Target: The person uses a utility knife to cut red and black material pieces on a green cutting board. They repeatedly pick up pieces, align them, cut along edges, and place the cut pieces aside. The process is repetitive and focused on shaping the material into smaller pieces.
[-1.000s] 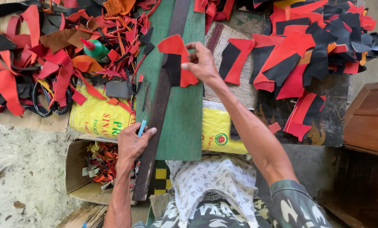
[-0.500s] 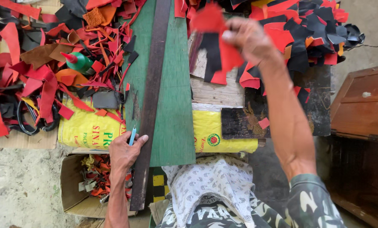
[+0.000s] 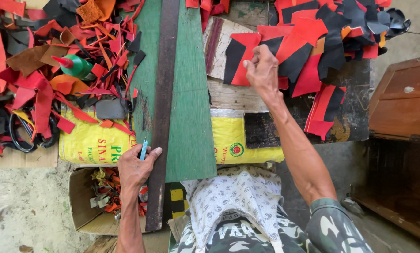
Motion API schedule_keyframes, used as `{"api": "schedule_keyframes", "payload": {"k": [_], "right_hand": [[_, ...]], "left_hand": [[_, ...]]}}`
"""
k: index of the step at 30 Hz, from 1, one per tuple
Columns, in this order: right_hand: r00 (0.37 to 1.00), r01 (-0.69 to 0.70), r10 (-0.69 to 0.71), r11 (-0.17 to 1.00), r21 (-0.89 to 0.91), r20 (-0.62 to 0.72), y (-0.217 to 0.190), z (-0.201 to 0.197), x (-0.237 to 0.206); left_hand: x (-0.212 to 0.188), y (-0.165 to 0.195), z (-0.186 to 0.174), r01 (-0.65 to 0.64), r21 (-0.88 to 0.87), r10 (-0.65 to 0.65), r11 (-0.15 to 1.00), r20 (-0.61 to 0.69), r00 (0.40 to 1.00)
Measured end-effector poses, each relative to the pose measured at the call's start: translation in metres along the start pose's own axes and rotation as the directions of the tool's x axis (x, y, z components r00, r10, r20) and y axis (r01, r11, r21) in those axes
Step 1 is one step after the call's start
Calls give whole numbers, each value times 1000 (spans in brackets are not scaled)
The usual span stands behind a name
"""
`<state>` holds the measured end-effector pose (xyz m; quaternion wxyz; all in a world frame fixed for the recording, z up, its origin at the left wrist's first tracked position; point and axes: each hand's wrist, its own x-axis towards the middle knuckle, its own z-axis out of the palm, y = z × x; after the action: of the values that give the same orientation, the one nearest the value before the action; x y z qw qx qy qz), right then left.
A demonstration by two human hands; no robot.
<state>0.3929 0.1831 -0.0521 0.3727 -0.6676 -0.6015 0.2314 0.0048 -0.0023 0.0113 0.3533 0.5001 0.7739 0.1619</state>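
A: From the head view, where's the left hand (image 3: pixel 136 167)?
B: Near, resting on the long dark ruler (image 3: pixel 162 112) over the green board (image 3: pixel 191 117), fingers pinching a blue pen (image 3: pixel 143 150).
A: The right hand (image 3: pixel 262 70)?
B: Far right, fingers curled, touching a red-and-black piece (image 3: pixel 240 58) at the pile's edge.

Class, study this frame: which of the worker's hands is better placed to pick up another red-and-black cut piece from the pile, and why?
The right hand. Its fingers already touch a red-and-black piece at the pile's edge. The left hand is far from the pile, holding a blue-handled tool and resting by the long dark ruler on the green board.
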Motion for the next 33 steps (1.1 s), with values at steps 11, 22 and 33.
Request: {"api": "schedule_keyframes", "payload": {"k": [11, 22, 33], "right_hand": [[913, 397, -360, 893, -213, 194, -22, -21, -16], [882, 436, -331, 843, -315, 335, -12, -17, -32], [866, 439, -323, 856, -272, 382, -13, -24, -17]], "left_hand": [[-4, 1, 1, -1, -38, 1, 999, -4, 1000], [-3, 6, -1, 25, -3, -25, 1000, -13, 1000], [-3, 8, -2, 65, -5, -65, 998, 15, 998]]}}
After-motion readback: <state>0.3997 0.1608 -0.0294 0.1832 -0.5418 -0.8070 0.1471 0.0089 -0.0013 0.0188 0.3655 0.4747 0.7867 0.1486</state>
